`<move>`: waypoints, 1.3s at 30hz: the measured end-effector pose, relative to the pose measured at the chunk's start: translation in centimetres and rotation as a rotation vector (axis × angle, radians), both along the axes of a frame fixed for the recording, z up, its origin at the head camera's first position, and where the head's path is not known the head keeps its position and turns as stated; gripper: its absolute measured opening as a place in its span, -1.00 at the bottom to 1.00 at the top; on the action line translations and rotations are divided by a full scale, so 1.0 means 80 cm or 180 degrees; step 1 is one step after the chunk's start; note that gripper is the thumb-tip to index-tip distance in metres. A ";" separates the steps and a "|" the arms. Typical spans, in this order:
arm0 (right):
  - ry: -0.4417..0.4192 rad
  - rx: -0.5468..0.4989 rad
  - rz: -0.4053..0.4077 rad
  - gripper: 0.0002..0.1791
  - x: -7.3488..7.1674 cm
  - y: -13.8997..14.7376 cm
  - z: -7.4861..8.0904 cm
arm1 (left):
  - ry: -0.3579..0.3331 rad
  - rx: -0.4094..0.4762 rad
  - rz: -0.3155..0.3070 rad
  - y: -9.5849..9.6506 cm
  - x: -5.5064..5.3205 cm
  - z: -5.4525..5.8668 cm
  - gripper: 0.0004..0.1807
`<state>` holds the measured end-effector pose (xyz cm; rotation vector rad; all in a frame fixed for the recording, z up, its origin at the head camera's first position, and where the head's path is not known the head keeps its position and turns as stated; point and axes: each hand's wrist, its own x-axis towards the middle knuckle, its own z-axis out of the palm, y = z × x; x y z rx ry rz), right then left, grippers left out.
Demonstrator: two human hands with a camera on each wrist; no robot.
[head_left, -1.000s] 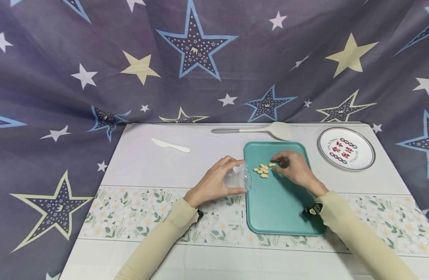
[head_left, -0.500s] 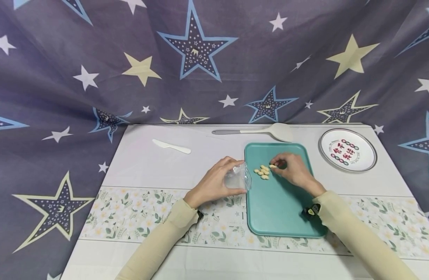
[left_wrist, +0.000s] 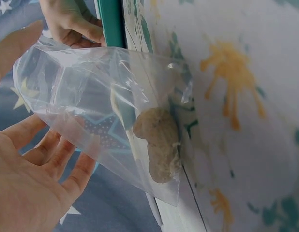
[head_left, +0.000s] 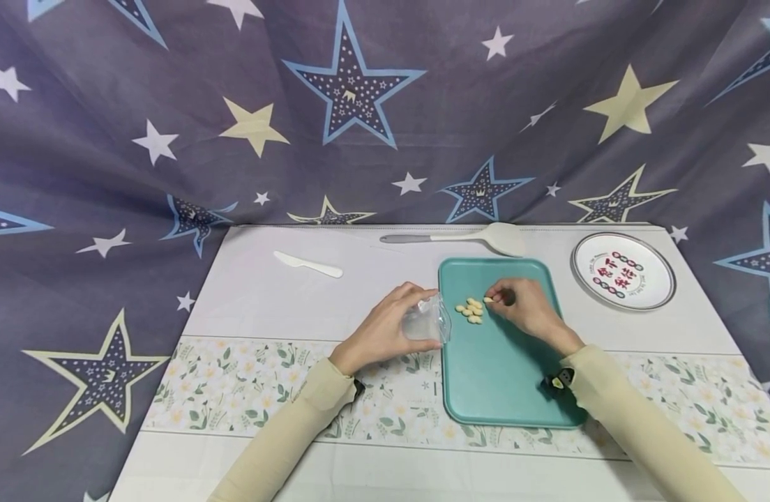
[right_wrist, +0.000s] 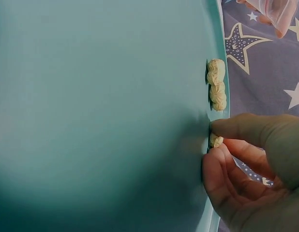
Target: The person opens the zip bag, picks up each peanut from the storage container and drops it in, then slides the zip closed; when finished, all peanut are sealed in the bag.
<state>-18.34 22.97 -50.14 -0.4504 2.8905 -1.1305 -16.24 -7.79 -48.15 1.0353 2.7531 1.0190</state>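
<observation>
My left hand [head_left: 385,324] holds a clear plastic bag [head_left: 423,321] by its mouth, thumb and fingers spreading the opening toward the tray. In the left wrist view, one peanut in its shell [left_wrist: 158,145] lies at the bottom of the bag [left_wrist: 91,92]. Over the teal tray [head_left: 504,376], my right hand [head_left: 526,307] pinches a peanut [right_wrist: 216,140] between thumb and fingertips, most of it hidden by them. Just left of those fingers, several peanuts [head_left: 471,310] lie in a small cluster on the tray. The right wrist view shows some of them [right_wrist: 217,84] beside the pinched one.
Behind the tray lies a spatula [head_left: 466,236] with a grey handle. A white plate [head_left: 648,272] with red print stands at the right. To the left is a white plastic knife [head_left: 307,264]. A starry curtain [head_left: 360,167] hangs at the table's back edge.
My right thumb and fingers, spread around the peanut a second ago, have come together on it. The left hand and the bag have stayed in place.
</observation>
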 end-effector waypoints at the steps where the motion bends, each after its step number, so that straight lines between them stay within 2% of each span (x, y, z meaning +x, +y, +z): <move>1: 0.0001 -0.0002 -0.0007 -0.89 0.001 0.000 -0.001 | 0.0003 0.0004 -0.0002 0.000 0.000 0.000 0.01; 19: -0.0042 -0.0092 -0.0122 -0.90 0.004 0.001 -0.005 | -0.0028 -0.0011 -0.0020 0.002 0.003 -0.001 0.01; 30: 0.0019 -0.0171 -0.0290 -0.88 0.014 -0.006 0.008 | -0.0065 -0.0007 -0.0019 0.003 0.003 -0.001 0.01; 39: 0.0085 -0.0262 -0.0275 -0.86 0.024 -0.017 0.022 | -0.0131 0.0056 -0.0004 0.006 0.003 0.000 0.01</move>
